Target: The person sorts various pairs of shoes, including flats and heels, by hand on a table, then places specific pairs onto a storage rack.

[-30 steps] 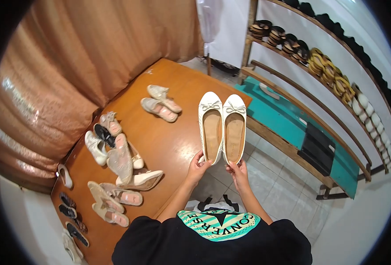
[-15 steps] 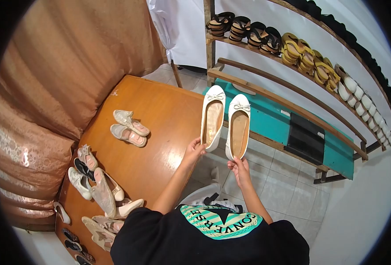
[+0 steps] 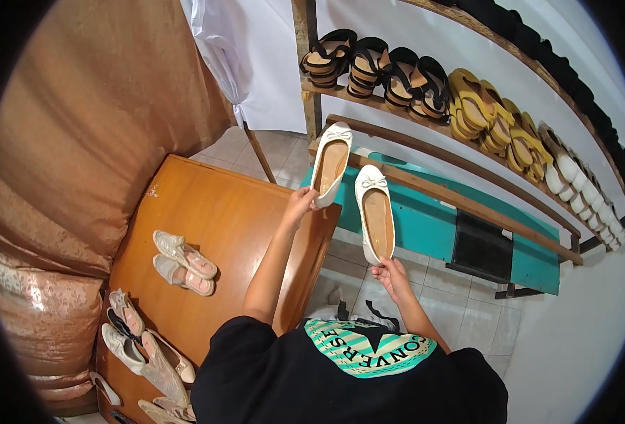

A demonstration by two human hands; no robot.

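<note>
My left hand [image 3: 299,207] grips the heel of a white flat shoe [image 3: 331,164] with a bow on its toe. The matching white shoe [image 3: 377,218] is pinched at its heel by my right hand [image 3: 391,277]. Both shoes are held up with toes pointing away and tan insoles showing. The left shoe is over the far right corner of the wooden table [image 3: 238,226]; the right one is in front of the teal bench [image 3: 418,227], over the tiled floor.
A pair of pale slip-on shoes [image 3: 185,263] lies on the table, with several more shoes [image 3: 158,360] at its near left edge. A wall rack holds black sandals [image 3: 365,67], yellow sandals [image 3: 478,109] and white shoes [image 3: 574,177]. Brown curtains [image 3: 79,141] hang at left.
The view has shifted, and the table and rack appear lower and further left. The two shoes are further apart, the left one higher than the right. Both hands have kept their hold.
</note>
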